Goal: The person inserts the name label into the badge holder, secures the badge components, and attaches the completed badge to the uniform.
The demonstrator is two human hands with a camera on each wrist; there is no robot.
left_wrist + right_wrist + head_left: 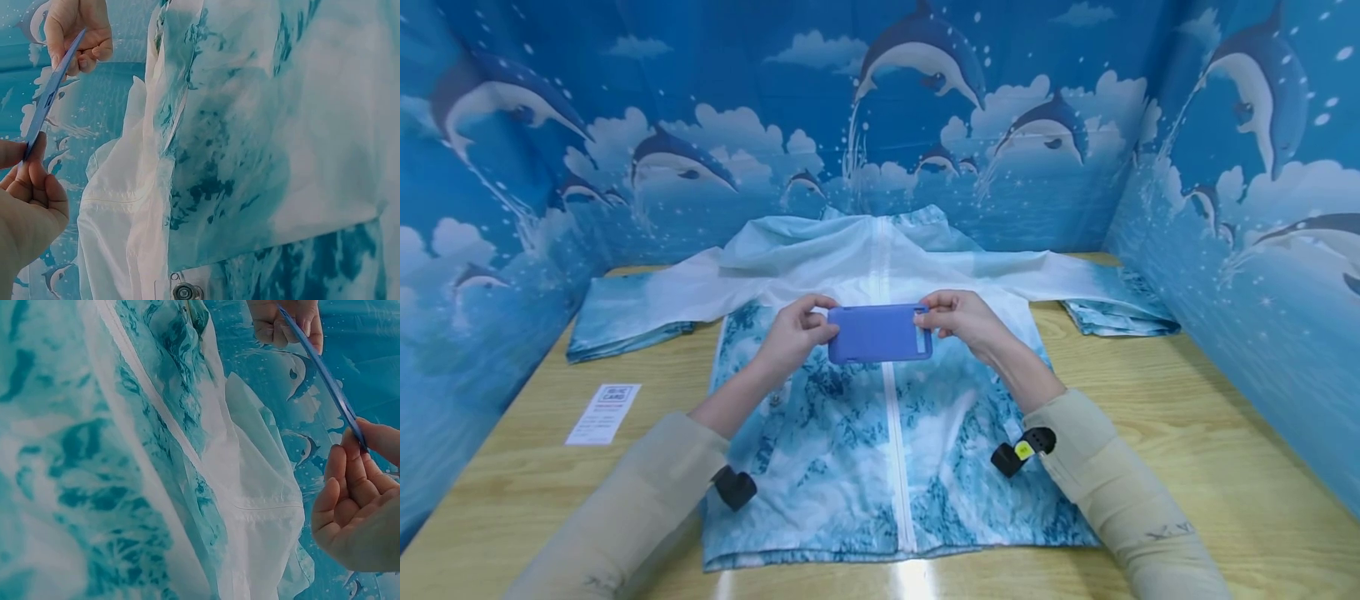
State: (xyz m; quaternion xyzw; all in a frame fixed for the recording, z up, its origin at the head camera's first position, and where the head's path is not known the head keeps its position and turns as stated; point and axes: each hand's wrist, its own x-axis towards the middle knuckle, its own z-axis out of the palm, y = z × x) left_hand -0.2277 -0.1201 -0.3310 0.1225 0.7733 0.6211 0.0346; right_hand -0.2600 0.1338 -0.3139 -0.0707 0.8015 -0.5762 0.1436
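Note:
A thin blue-purple phone case is held up level over the jacket, with a rectangular cutout at its right end. My left hand pinches its left end between thumb and fingers. At the other end my right hand pinches it beside the cutout. Both wrist views show the phone case nearly edge-on, as a narrow strip between the two hands. Beneath lies a white and teal zip-front jacket, spread out with its sleeves to either side.
A white printed card lies on the wooden table left of the jacket. A small metal clip shows against the jacket in the left wrist view. Dolphin-print curtains enclose the table at the back and both sides.

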